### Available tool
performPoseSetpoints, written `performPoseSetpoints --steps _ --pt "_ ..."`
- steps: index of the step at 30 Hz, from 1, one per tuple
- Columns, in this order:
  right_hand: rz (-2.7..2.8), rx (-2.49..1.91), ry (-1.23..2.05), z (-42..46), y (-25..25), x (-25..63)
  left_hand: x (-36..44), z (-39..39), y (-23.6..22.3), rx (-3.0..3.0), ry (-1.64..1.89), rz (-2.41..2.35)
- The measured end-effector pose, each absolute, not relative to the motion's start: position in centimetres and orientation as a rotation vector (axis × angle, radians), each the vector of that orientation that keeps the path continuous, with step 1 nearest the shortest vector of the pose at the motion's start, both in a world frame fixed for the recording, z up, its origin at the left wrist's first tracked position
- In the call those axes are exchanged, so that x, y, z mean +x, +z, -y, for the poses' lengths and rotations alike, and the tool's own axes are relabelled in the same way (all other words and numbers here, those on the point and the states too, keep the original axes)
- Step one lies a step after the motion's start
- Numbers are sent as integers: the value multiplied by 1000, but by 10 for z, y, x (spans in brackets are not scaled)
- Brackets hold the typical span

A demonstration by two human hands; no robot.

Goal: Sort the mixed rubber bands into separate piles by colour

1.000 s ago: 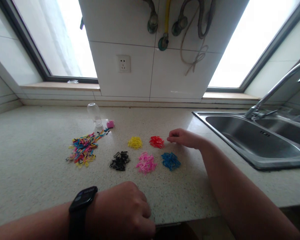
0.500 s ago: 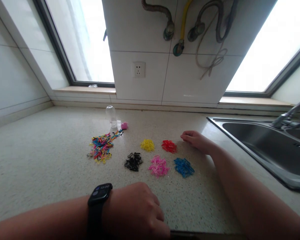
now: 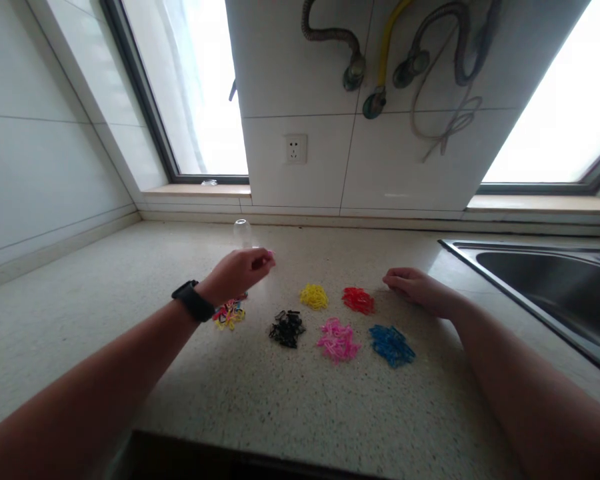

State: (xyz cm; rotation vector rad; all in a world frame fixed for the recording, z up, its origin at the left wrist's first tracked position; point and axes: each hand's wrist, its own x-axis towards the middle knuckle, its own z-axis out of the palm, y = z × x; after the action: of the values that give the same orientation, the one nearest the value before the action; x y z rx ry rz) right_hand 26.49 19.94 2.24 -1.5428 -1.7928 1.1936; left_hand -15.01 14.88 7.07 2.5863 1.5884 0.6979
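Note:
My left hand (image 3: 244,272), with a black watch (image 3: 194,300) at its wrist, reaches over the counter. Its fingers are closed at a small pink cap (image 3: 271,255), which they mostly hide. Right behind this hand stands a clear bottle (image 3: 241,232), partly covered. Below it shows part of a mixed-colour pile of small rubber bands (image 3: 230,315). My right hand (image 3: 414,288) rests on the counter with curled fingers, just right of a red pile of bands (image 3: 359,300). Whether anything is inside those fingers is hidden.
Yellow (image 3: 313,297), black (image 3: 287,329), pink (image 3: 339,340) and blue (image 3: 391,345) piles of bands lie in the middle of the counter (image 3: 280,393). A steel sink (image 3: 525,257) is set in at the right. Behind rises a tiled wall with a socket (image 3: 296,149).
My left hand has moved from the counter's front edge forward to the pink cap. The view has turned left, so things sit further right. My right hand has stayed beside the red pile.

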Motion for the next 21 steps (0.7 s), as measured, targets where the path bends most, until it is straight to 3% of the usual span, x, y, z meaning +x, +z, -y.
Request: performPoseSetpoints --steps 6,21 --pt "1779 -1552 1199 -201 21 265 -211 -189 45 2378 621 -1984" --pt "1774 -1539 1194 -198 25 262 -221 -198 24 2358 350 -1970"
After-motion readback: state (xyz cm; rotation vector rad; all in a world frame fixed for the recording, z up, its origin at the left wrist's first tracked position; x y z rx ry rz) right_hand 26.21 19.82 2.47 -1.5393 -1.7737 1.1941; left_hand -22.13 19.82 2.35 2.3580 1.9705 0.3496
